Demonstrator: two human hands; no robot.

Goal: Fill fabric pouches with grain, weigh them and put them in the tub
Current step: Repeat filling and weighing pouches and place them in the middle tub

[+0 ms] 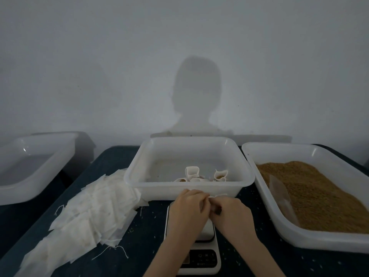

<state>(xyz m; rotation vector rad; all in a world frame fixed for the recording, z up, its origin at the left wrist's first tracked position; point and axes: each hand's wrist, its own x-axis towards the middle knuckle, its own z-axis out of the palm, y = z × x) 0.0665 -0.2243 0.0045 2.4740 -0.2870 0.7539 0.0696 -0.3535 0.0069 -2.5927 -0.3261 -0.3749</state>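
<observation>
My left hand (187,208) and my right hand (231,214) meet above the white kitchen scale (199,256), fingers curled round the top of a small white fabric pouch (216,196) that is mostly hidden between them. Just behind them stands the white middle tub (139,180), holding several filled pouches (192,173) with open tops. On the right, a white tub (279,230) is full of brown grain (311,194), with a clear scoop (283,198) lying in it. A heap of empty white pouches (89,212) lies to the left of the scale.
Another white tub (30,188) stands at the far left, partly off the dark blue table (139,246). Loose grains are scattered over the table around the scale. A pale wall rises right behind the tubs.
</observation>
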